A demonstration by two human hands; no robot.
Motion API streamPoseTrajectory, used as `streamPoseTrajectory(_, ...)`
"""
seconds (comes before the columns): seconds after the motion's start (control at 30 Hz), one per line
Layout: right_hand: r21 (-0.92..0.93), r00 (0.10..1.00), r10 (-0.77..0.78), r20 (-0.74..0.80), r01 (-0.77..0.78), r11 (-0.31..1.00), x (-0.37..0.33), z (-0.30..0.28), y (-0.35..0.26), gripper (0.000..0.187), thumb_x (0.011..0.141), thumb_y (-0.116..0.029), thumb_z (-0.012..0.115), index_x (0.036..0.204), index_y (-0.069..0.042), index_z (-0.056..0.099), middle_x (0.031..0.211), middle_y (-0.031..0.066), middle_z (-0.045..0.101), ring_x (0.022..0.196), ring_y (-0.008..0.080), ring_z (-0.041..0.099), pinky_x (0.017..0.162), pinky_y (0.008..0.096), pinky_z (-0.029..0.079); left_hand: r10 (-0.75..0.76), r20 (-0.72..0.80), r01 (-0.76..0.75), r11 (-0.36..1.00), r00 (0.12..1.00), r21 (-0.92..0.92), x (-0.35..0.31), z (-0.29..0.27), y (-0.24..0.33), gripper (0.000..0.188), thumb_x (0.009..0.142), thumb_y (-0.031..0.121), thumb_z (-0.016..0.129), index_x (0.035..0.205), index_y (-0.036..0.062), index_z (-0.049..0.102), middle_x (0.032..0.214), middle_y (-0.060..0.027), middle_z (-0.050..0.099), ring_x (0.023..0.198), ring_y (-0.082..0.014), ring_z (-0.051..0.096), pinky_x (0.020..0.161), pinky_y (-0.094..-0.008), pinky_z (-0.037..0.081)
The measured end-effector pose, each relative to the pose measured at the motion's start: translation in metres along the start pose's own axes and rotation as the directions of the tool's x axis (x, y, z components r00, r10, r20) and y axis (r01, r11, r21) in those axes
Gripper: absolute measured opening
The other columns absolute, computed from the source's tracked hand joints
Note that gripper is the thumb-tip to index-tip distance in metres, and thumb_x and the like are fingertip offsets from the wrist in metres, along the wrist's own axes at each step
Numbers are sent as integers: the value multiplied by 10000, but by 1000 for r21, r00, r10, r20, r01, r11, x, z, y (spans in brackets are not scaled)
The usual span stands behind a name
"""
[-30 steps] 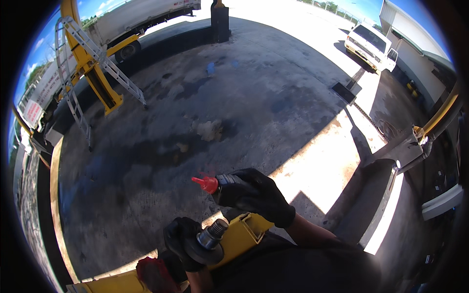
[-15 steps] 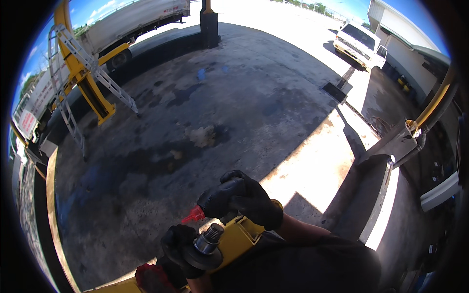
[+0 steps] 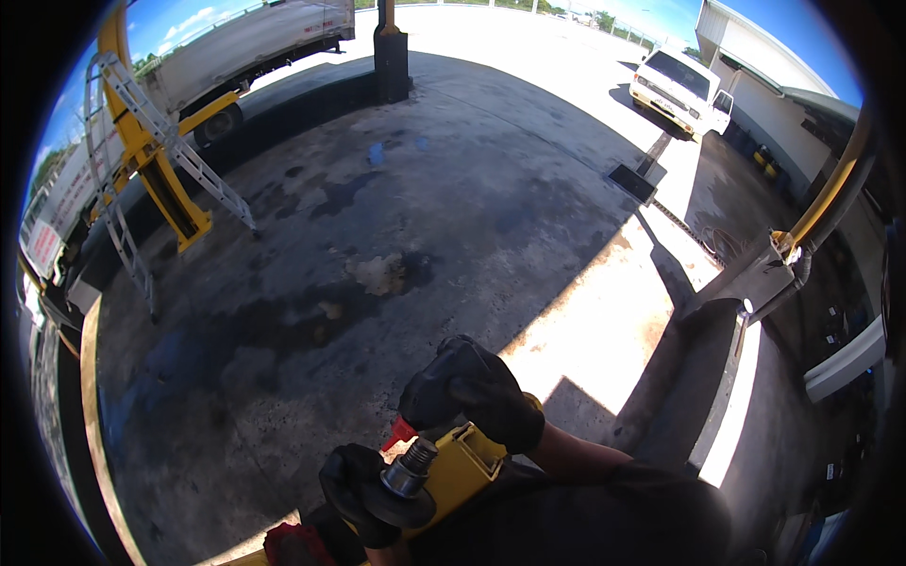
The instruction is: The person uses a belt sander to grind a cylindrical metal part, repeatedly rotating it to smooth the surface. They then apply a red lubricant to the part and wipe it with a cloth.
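My left hand [image 3: 360, 495], in a black glove, is closed around the dark round base of a threaded metal stud [image 3: 410, 468], whose threaded end points up. In my black-gloved right hand [image 3: 491, 401] is a dark squeeze bottle [image 3: 436, 387], its red nozzle [image 3: 399, 433] tilted down just behind the stud. Whether the nozzle touches the threads I cannot tell. A yellow metal arm [image 3: 462, 472] lies beneath and beside both hands. Below my left hand is a bunched red cloth [image 3: 297, 545].
An aluminium stepladder [image 3: 123, 189] stands by a yellow lift post [image 3: 156, 179] at the left, with a truck [image 3: 255, 42] behind. A white vehicle [image 3: 675, 90] is parked far right. Stains mark the concrete floor [image 3: 283, 349]. Another post [image 3: 797, 245] rises at the right.
My right hand has brought the bottle's red nozzle down and right, behind the stud's threaded end. My left hand still holds the stud. The whole view has shifted slightly.
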State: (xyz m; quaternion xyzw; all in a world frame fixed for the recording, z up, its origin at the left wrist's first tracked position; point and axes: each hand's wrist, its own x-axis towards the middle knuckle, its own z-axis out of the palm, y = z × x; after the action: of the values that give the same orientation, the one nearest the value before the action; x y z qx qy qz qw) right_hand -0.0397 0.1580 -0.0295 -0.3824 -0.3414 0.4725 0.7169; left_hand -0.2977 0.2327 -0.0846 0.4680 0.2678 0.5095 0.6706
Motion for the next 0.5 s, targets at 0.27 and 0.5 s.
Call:
streamPoseTrajectory(0.27, -14, 981, -85, 172, 89, 996, 14, 15, -21, 304, 1090, -170, 729, 1334, -4, 658, 1144, 65, 734, 1085, 136, 726, 967, 324, 589, 262, 35, -258, 903, 964, 342, -10, 13, 2, 379, 1183, 339, 432, 998, 23, 527, 915, -75, 531, 847, -209, 538, 824, -376, 468)
streamPoseTrajectory(0.5, 18, 995, 8, -100, -6, 1000, 9, 27, 1, 379, 1188, -295, 589, 1419, -8, 678, 1200, 70, 744, 1108, 173, 734, 1017, 361, 582, -3, 60, 7, 998, 998, -64, -2, -8, -9, 385, 1180, 354, 448, 975, 36, 518, 886, -67, 511, 829, -198, 515, 777, -381, 458)
